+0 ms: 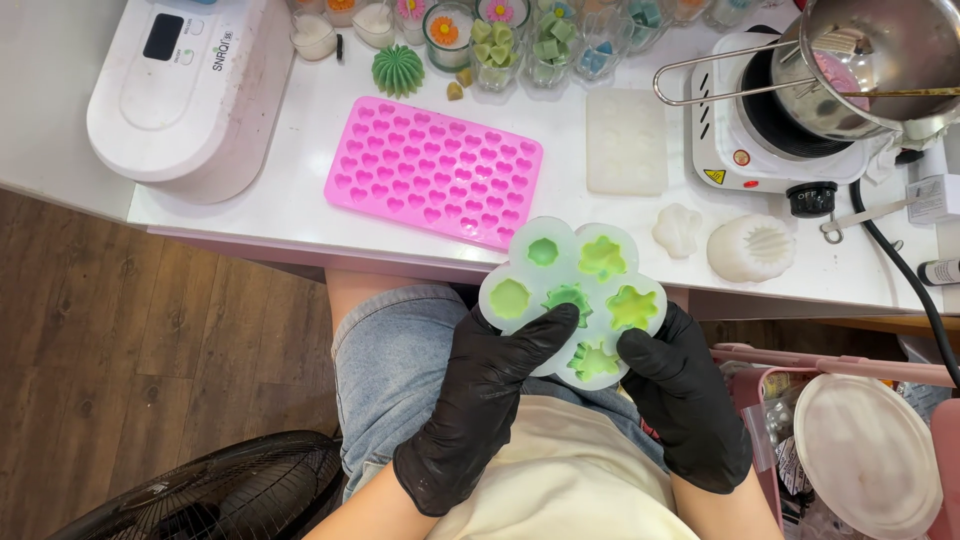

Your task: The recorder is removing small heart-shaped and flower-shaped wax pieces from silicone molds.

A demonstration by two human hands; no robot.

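While both of my black-gloved hands close on it, the round translucent mould [573, 300] sits above my lap, just off the near edge of the table [250, 215]. My left hand [480, 410] has its grip shut on the mould's lower left rim, the thumb lying across the middle cavity. My right hand [685, 400] grips the lower right rim in the same way. The mould's cavities hold green wax shapes [603, 258], some star-like, some rounded.

Just beyond my left grip lies a pink rectangular mould [433, 170] of small heart cavities, slightly slanted on the table. Past my right grip are a small white flower-shaped piece [677, 230] and a larger white ribbed one [750, 247], and farther out a clear square mould [626, 140]. Beyond that, to the right, a white hotplate [745, 150] carries a steel pot [870, 60]; a small yellow triangular warning sticker [716, 176] sits on its near corner, beside a red dot. Far to the left stands a white oval appliance [185, 90] with a dark screen. Along the far edge runs a row of glass jars [500, 45] with coloured shapes, and a green ribbed candle [398, 70]. Below my right hand is a round white lid [865, 450].
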